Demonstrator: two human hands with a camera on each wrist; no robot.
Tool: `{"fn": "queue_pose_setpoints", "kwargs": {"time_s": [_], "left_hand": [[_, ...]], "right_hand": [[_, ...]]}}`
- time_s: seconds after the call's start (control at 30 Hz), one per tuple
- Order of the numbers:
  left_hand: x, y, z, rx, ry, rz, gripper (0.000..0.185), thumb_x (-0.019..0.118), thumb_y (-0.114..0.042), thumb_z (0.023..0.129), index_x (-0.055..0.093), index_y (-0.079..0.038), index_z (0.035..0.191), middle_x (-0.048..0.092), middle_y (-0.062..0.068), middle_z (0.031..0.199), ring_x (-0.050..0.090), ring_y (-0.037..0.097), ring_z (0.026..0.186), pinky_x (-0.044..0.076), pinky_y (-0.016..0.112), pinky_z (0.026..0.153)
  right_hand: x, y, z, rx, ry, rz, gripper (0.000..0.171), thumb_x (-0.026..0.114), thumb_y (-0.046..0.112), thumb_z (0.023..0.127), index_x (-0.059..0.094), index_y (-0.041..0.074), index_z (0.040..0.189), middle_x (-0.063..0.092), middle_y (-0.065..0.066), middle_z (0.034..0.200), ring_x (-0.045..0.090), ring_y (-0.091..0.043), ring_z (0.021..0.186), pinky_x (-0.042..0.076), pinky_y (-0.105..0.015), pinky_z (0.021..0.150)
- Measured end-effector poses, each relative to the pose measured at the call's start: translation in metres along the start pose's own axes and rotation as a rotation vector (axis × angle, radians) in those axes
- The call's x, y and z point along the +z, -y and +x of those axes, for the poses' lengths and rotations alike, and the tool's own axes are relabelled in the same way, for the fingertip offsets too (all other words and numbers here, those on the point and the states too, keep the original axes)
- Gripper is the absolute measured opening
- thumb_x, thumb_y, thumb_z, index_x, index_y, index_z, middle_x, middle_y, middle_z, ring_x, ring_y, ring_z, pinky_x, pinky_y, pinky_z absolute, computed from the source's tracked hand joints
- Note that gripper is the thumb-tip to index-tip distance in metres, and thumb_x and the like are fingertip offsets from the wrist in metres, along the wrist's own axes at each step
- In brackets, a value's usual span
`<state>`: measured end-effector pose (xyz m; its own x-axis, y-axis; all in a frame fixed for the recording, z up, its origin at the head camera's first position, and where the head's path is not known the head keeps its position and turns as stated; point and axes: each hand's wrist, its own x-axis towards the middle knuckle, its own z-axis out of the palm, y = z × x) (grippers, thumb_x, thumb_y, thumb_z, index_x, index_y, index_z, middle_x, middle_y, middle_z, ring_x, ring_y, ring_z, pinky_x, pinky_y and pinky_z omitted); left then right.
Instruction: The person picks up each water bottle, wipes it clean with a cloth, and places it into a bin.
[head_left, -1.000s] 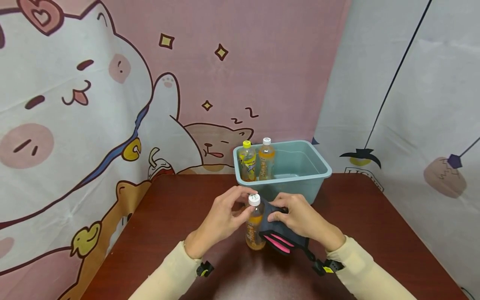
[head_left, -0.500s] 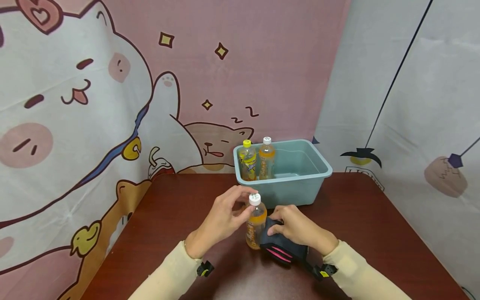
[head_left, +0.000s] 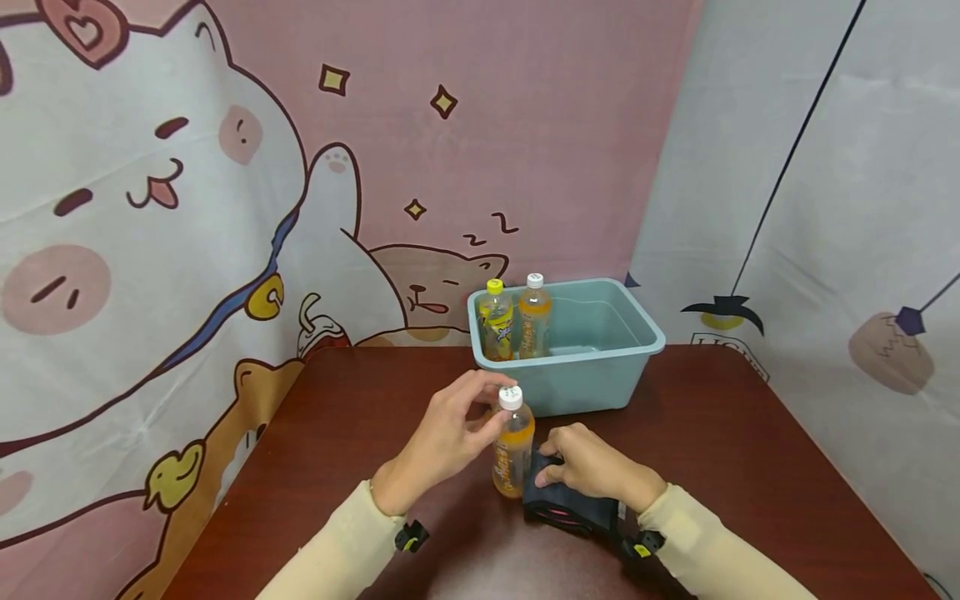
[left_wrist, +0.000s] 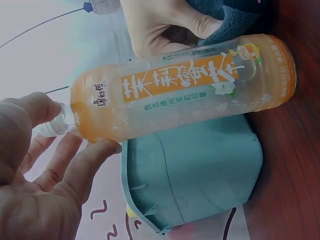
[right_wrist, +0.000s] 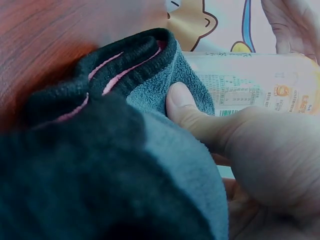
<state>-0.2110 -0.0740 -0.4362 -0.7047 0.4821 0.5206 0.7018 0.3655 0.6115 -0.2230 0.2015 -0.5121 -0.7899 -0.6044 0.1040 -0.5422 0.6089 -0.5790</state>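
Upright on the dark red-brown, wood-grained surface [head_left: 352,417]: a clear plastic bottle [head_left: 513,446] of orange drink, cylindrical, ribbed near the base, with an orange-and-white printed label and a white screw cap [head_left: 511,397]. Pinched at the neck, just under that cap, by the left hand [head_left: 450,437], thumb on one side and fingers [left_wrist: 92,160] curled in on the other. Pressed against the bottle's lower right side: a thick, fuzzy dark grey cloth [head_left: 564,500], folded, with pink stripes along its ribbed edge, bunched down on the surface. Gripped by the right hand [head_left: 592,467], thumb [right_wrist: 192,115] flat on the nap and fingers wrapped over the top of the bundle. Cream knit sleeves on both forearms, black wrist straps at the cuffs.

Just behind the bottle, at the far edge of the surface: a smooth, pale blue-green plastic tub [head_left: 600,375], rectangular with rounded corners and a flared rim. Standing in its left end, side by side and touching: a yellow-capped bottle [head_left: 496,321] with a yellow label and a white-capped bottle [head_left: 533,315] of orange drink. Behind all this, a draped fabric backdrop [head_left: 187,208] printed with cartoon cats on pink.
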Motion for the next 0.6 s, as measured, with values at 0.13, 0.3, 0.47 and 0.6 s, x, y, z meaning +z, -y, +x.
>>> {"fn": "queue_pose_setpoints", "kwargs": {"time_s": [0.13, 0.3, 0.47, 0.6], "left_hand": [[0.000, 0.001, -0.001, 0.002, -0.003, 0.012, 0.046, 0.086, -0.006, 0.106, 0.069, -0.016, 0.148, 0.075, 0.005, 0.131, 0.082, 0.020, 0.117, 0.071, 0.027, 0.088], [0.001, 0.001, -0.001, -0.005, 0.001, 0.003, 0.046, 0.086, -0.006, 0.106, 0.069, -0.017, 0.148, 0.075, 0.004, 0.132, 0.082, 0.019, 0.117, 0.068, 0.020, 0.088], [0.001, 0.001, -0.001, -0.008, 0.010, -0.002, 0.045, 0.086, -0.007, 0.107, 0.068, -0.017, 0.148, 0.074, 0.004, 0.132, 0.082, 0.019, 0.118, 0.070, 0.023, 0.089], [0.000, 0.000, 0.000, -0.001, 0.007, 0.003, 0.045, 0.086, -0.007, 0.107, 0.068, -0.016, 0.148, 0.075, 0.005, 0.132, 0.082, 0.021, 0.118, 0.072, 0.029, 0.089]], "right_hand": [[0.000, -0.001, 0.001, -0.007, 0.000, 0.014, 0.012, 0.097, 0.023, 0.097, 0.090, 0.014, 0.099, 0.068, 0.009, 0.079, 0.051, 0.003, 0.071, 0.046, -0.021, 0.064], [0.000, 0.000, 0.000, -0.013, -0.026, 0.007, 0.012, 0.098, 0.025, 0.096, 0.092, 0.017, 0.101, 0.070, 0.011, 0.084, 0.053, 0.002, 0.074, 0.048, -0.022, 0.066], [-0.006, 0.003, -0.001, -0.025, -0.059, 0.019, 0.012, 0.097, 0.027, 0.096, 0.093, 0.019, 0.104, 0.073, 0.012, 0.086, 0.054, 0.002, 0.075, 0.048, -0.022, 0.066], [-0.014, 0.008, -0.002, -0.037, -0.088, 0.027, 0.013, 0.096, 0.025, 0.098, 0.093, 0.019, 0.109, 0.077, 0.012, 0.092, 0.059, 0.002, 0.079, 0.052, -0.021, 0.068]]}}
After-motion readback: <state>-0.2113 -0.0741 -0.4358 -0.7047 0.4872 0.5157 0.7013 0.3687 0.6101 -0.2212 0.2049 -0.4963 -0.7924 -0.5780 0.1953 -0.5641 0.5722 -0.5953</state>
